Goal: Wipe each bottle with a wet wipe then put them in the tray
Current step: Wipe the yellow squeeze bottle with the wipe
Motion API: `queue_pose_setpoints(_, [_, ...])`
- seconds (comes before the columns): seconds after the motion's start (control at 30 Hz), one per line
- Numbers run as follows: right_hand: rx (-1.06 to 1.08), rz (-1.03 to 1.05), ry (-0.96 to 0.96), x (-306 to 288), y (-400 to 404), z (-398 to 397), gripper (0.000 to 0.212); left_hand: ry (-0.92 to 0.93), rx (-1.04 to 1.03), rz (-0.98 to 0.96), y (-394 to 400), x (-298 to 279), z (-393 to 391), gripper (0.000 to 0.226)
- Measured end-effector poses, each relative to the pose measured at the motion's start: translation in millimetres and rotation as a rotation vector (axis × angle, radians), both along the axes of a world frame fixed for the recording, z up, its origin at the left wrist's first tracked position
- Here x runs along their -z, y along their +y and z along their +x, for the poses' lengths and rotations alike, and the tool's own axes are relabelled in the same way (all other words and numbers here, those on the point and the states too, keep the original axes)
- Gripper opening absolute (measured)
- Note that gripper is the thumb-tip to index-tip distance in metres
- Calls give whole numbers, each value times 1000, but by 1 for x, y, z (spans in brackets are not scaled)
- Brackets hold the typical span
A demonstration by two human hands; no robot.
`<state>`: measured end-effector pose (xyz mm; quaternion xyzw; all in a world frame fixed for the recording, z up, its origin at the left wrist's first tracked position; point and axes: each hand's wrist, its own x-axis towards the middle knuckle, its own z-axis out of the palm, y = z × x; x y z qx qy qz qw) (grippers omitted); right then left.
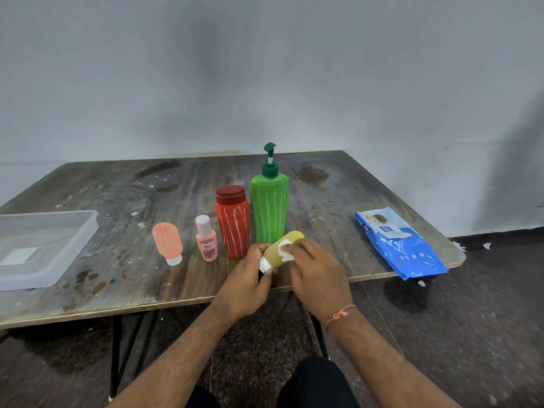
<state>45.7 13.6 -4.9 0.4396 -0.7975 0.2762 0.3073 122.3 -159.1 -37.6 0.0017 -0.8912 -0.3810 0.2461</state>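
Observation:
My left hand (250, 278) grips a small yellow bottle (278, 250) by its white-capped end, tilted above the table's front edge. My right hand (316, 272) holds a white wet wipe (285, 251) against the bottle's side. Behind them stand a green pump bottle (269, 207) and a red bottle (232, 223), both marked with white streaks. Left of these stand a small pink bottle (206, 240) and an orange tube (167, 242) on its white cap. A clear plastic tray (73, 240) lies at the table's left end with no bottle in it.
A blue pack of wet wipes (400, 245) lies at the table's right front corner, partly over the edge. The worn wooden table (117, 290) stands against a grey wall. My dark-clothed knees show below the table edge.

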Motion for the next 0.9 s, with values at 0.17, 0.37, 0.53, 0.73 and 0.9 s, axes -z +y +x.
queue_pose_setpoints(0.17, [79, -85, -64, -7, -8, -10, 32, -4, -13, -5, 0, 0, -1, 39])
queue_pose_setpoints(0.37, [-56, -3, 47, -5, -19, 10, 31, 6, 4, 23, -1, 0, -1, 41])
queue_pose_setpoints(0.53, [-149, 63, 34, 7, -10, 10, 26, 10, 19, 40, -3, 0, -2, 41])
queue_pose_setpoints(0.73, [-41, -71, -45, 5, 2, -6, 32, -8, -2, 52, -3, -1, 0, 34])
queue_pose_setpoints(0.9, [62, -201, -172, -4, 0, -20, 27, -49, 7, 37, -4, -1, 1, 35])
